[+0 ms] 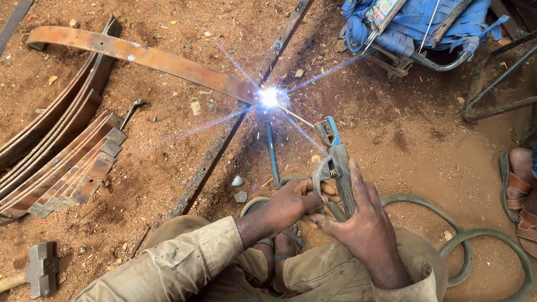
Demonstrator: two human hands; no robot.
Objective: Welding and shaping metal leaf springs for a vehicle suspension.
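your right hand [363, 221] is clenched around the grip of the electrode holder [334, 162], and your left hand [293, 201] closes on the same grip from the other side, likely to steady it. from the head view, the holder's clamp carries a thin welding rod [296, 118] that runs up and left to a white arc [269, 97], which burns where a curved, rusty leaf spring [140, 56] meets a long dark steel bar [224, 145] lying slantwise on the dirt floor [414, 145]. you crouch low, knees apart, seemingly so both arms can reach forward over the joint. a grey cable [447, 223] loops on the floor to your right, near the holder. more spring leaves [61, 168] lie stacked at the left, well apart from the arc, with a spanner [131, 109] just beside them and a sledgehammer [42, 268] near your left knee. a blue woven chair [414, 28] stands at the top right. another person's sandalled foot [520, 179] rests at the right edge.
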